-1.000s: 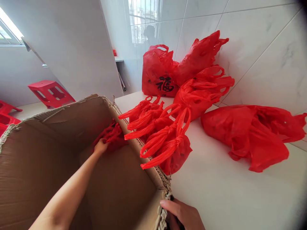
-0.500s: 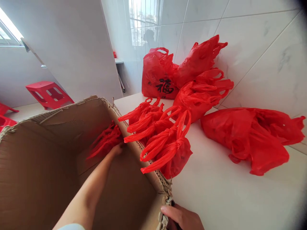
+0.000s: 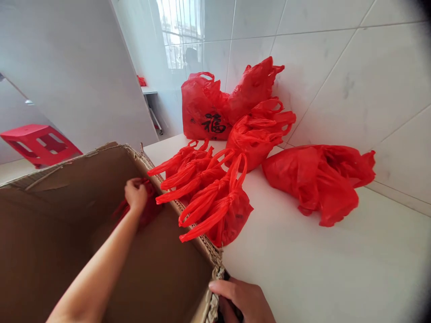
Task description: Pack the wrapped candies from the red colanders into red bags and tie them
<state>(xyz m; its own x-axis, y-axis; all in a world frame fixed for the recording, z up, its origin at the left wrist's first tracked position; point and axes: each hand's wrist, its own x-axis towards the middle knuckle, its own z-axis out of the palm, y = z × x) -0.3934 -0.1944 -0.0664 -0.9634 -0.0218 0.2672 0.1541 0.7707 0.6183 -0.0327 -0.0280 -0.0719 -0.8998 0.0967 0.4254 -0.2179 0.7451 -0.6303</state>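
My left hand (image 3: 136, 194) is down inside a large open cardboard box (image 3: 168, 269). Its fingers are curled at the top of a dark-looking red plastic bag (image 3: 151, 211) in the far corner, and the hand hides part of that bag. At the near right corner, my right hand (image 3: 244, 298) grips the torn rim, thumb on top; something dark shows under its fingers. Along the outside of the box's right wall stands a row of several knotted red plastic bags (image 3: 208, 184), their handles hanging over the rim.
Behind the row, larger red bags stand against the tiled wall, one printed with a black character (image 3: 215, 123). Another red bag (image 3: 316, 179) lies on the white tabletop (image 3: 296, 264) to the right. A red plastic stool (image 3: 37, 141) is at the far left.
My left hand has moved from beside the red bag in the box onto its top, fingers curling. My right hand stays on the rim. The view has shifted right.
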